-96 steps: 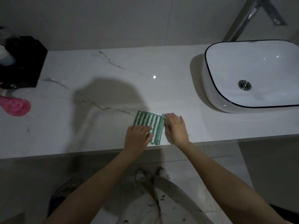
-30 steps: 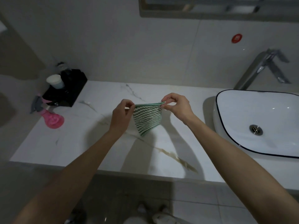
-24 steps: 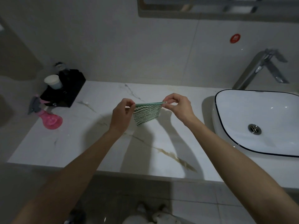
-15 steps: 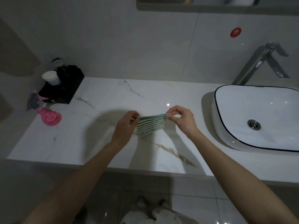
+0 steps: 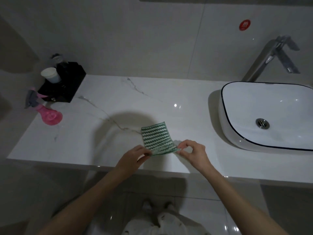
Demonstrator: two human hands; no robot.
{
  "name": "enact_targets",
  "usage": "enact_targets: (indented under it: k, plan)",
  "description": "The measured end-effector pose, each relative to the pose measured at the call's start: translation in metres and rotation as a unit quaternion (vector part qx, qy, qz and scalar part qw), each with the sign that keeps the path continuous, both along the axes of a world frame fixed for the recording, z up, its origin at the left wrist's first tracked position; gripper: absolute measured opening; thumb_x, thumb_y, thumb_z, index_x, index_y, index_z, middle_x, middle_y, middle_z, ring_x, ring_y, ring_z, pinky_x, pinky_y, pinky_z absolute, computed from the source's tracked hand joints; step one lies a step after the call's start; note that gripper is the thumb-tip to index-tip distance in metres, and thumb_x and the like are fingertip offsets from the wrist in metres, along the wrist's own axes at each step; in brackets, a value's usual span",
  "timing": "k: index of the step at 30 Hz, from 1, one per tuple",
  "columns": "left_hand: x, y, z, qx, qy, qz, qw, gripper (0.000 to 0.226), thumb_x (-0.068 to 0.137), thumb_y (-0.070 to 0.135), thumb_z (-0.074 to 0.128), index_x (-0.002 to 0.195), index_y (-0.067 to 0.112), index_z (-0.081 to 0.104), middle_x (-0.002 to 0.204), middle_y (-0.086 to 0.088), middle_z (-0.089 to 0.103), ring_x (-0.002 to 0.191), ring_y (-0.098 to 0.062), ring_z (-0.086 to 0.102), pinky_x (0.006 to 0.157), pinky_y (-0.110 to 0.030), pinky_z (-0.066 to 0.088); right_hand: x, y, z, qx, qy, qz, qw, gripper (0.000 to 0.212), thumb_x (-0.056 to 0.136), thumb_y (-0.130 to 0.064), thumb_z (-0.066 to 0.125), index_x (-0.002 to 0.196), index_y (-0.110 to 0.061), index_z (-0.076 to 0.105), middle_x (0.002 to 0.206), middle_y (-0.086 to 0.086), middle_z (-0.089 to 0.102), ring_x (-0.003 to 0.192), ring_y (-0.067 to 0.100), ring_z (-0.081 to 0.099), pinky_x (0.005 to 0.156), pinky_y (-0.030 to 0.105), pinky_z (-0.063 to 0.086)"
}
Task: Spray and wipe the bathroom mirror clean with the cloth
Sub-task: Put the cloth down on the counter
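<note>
L hand + R hand each pinch a near corner of the green-white zigzag-striped cloth, far part lying on white marble countertop nr front edge. Pink plastic spray bottle at left edge; white oval basin at right.

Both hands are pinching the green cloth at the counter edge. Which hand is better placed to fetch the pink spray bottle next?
Probably the left hand. The spray bottle lies on its side at the counter's far left, on that hand's side; the right hand would have to cross over and could keep the cloth.
</note>
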State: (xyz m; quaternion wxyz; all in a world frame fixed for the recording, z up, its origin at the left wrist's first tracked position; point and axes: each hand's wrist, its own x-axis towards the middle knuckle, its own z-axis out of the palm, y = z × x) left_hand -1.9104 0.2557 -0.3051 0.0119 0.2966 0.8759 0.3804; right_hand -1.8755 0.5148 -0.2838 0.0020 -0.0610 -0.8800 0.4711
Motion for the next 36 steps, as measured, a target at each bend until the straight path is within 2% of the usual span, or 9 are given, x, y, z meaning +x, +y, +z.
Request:
enact_targets:
  k: [4, 9, 14, 19, 21, 23, 26, 31, 36]
  plan:
    - [0.009, 0.002, -0.011, -0.005, -0.032, 0.005, 0.999, 0.026, 0.088, 0.033, 0.053, 0.095, 0.013, 0.069, 0.092, 0.001, 0.065, 0.084, -0.006, 0.060, 0.076, -0.025, 0.049, 0.010, 0.005, -0.011, 0.011, -0.053, -0.001, 0.999, 0.034, 0.072, -0.021, 0.082, 0.068, -0.045, 0.059, 0.083, -0.023, 0.061, 0.086, 0.003, 0.056, 0.097, 0.050, 0.038]
    - [-0.008, 0.011, -0.011, 0.011, -0.050, 0.062, 0.997, 0.036, 0.086, 0.039, 0.051, 0.099, 0.011, 0.071, 0.092, 0.001, 0.065, 0.084, -0.004, 0.058, 0.076, -0.022, 0.048, -0.016, 0.004, -0.013, 0.002, -0.072, -0.013, 0.997, 0.028, 0.077, -0.025, 0.078, 0.066, -0.042, 0.059, 0.075, -0.017, 0.063, 0.079, -0.001, 0.055, 0.096, 0.049, 0.039]
    - [-0.044, 0.013, -0.018, 0.012, -0.053, 0.135, 0.989, 0.015, 0.087, 0.012, 0.066, 0.101, 0.011, 0.071, 0.095, -0.004, 0.067, 0.083, -0.006, 0.058, 0.075, -0.016, 0.045, -0.056, -0.006, -0.016, -0.041, -0.054, -0.048, 0.997, 0.028, 0.079, -0.025, 0.076, 0.063, -0.042, 0.061, 0.062, -0.018, 0.061, 0.065, -0.010, 0.054, 0.088, 0.048, 0.043]
    - [-0.078, 0.018, -0.025, -0.030, -0.051, 0.169, 0.984, 0.016, 0.090, 0.012, 0.062, 0.103, 0.010, 0.069, 0.097, -0.006, 0.066, 0.086, -0.018, 0.061, 0.077, -0.025, 0.045, -0.103, -0.012, -0.032, -0.039, -0.055, -0.065, 0.996, 0.029, 0.082, -0.022, 0.073, 0.066, -0.042, 0.060, 0.059, -0.017, 0.056, 0.065, -0.006, 0.053, 0.092, 0.048, 0.040]
    - [-0.090, 0.020, -0.030, -0.049, -0.035, 0.174, 0.983, 0.016, 0.089, 0.012, 0.062, 0.103, 0.009, 0.070, 0.096, -0.008, 0.067, 0.084, -0.022, 0.062, 0.077, -0.030, 0.046, -0.118, -0.013, -0.039, -0.020, -0.060, -0.063, 0.996, 0.022, 0.084, -0.024, 0.071, 0.070, -0.037, 0.062, 0.062, -0.018, 0.055, 0.068, 0.000, 0.053, 0.092, 0.042, 0.036]
    - [-0.100, 0.020, -0.038, -0.078, -0.026, 0.179, 0.980, 0.016, 0.089, 0.013, 0.063, 0.103, 0.010, 0.070, 0.096, -0.008, 0.068, 0.083, -0.024, 0.063, 0.078, -0.036, 0.048, -0.130, -0.014, -0.042, 0.021, -0.065, -0.050, 0.996, 0.013, 0.086, -0.026, 0.068, 0.076, -0.032, 0.062, 0.065, -0.019, 0.053, 0.074, 0.006, 0.053, 0.079, 0.031, 0.023]
    - [-0.113, 0.018, -0.051, -0.114, -0.020, 0.189, 0.975, 0.014, 0.088, 0.016, 0.064, 0.099, 0.013, 0.072, 0.093, -0.006, 0.068, 0.081, -0.025, 0.064, 0.077, -0.042, 0.049, -0.146, -0.018, -0.050, 0.076, -0.068, -0.022, 0.995, 0.008, 0.088, -0.025, 0.065, 0.081, -0.027, 0.066, 0.071, -0.013, 0.061, 0.077, 0.009, 0.053, 0.066, 0.033, 0.012]
    - [-0.124, 0.016, -0.065, -0.167, 0.001, 0.210, 0.963, 0.013, 0.087, 0.018, 0.063, 0.096, 0.018, 0.072, 0.094, -0.005, 0.066, 0.085, -0.025, 0.063, 0.074, -0.032, 0.034, -0.162, -0.025, -0.072, 0.157, -0.043, -0.005, 0.987, 0.008, 0.089, -0.024, 0.064, 0.086, -0.023, 0.072, 0.078, -0.004, 0.068, 0.088, 0.018, 0.057, 0.066, 0.031, 0.011]
    - [-0.131, 0.020, -0.068, -0.195, -0.025, 0.216, 0.956, 0.016, 0.091, 0.019, 0.057, 0.102, 0.017, 0.069, 0.103, -0.006, 0.064, 0.095, -0.026, 0.059, 0.081, -0.035, 0.033, -0.161, -0.028, -0.085, 0.193, -0.006, -0.007, 0.981, 0.011, 0.090, -0.020, 0.061, 0.097, -0.023, 0.070, 0.080, -0.008, 0.063, 0.092, 0.019, 0.055, 0.071, 0.030, 0.014]
